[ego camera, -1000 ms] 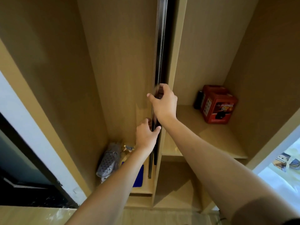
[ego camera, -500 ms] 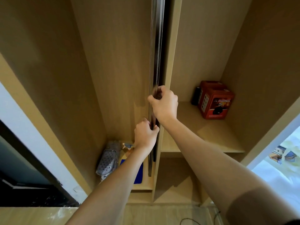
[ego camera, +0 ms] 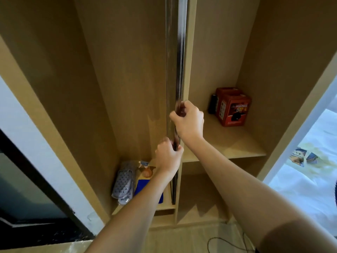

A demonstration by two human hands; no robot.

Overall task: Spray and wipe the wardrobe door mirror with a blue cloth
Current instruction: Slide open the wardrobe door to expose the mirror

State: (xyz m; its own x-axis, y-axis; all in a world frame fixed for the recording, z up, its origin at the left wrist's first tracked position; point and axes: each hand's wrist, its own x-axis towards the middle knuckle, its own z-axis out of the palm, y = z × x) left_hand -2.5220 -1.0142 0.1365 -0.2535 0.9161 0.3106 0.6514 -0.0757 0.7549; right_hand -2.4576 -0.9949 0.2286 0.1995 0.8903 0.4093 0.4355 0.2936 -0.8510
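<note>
The wardrobe door mirror (ego camera: pixel 177 52) stands edge-on in the middle of the open wardrobe, a thin dark glossy strip running from the top down to the low shelf. My right hand (ego camera: pixel 188 120) grips its edge at mid height. My left hand (ego camera: pixel 167 157) grips the same edge just below. A folded blue cloth (ego camera: pixel 141 187) lies on the low left shelf, partly hidden by my left forearm. An orange spray bottle (ego camera: pixel 146 169) with a pale blue trigger stands behind the cloth.
A grey perforated slipper (ego camera: pixel 124 181) lies left of the cloth. A red box (ego camera: pixel 232 108) sits on the right shelf (ego camera: pixel 237 143). A bed with a white printed cover (ego camera: pixel 306 172) is at the right. A black cable (ego camera: pixel 226 243) lies on the floor.
My left hand has closed its fingers round the mirror's edge. The view has dropped slightly; the door's edge now appears a little wider.
</note>
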